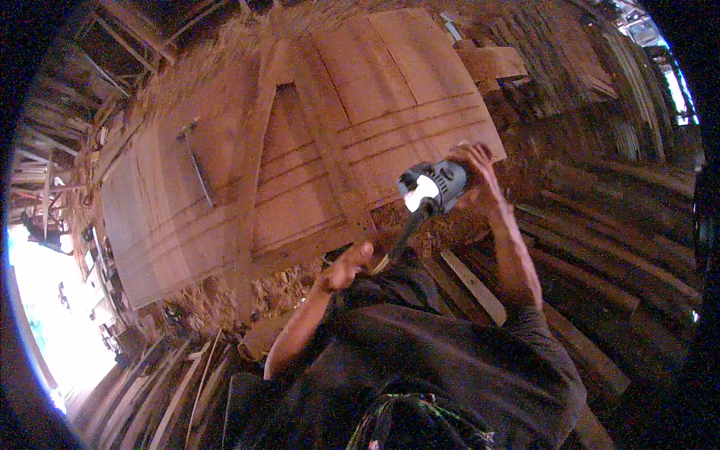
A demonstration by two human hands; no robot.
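My right hand (472,166) is closed around the far right side of a grey and black hand-held power tool (448,184). A bright white patch shows on the tool's near left side. From it a thick dark cord or hose (409,231) runs down toward my body. The tool is over the near right edge of a wide wooden panel (300,172). My left hand (349,268) is in front of my body by the panel's near edge, its thumb stretched out and the other fingers partly hidden. Nothing shows in it.
Two crossing boards (259,142) form a narrow A shape on the panel. A thin metal-looking bar tool (199,166) lies on its left part. Long planks (600,274) cover the ground at right, and more planks (161,397) lie at lower left. Wood shavings (281,289) gather below the panel.
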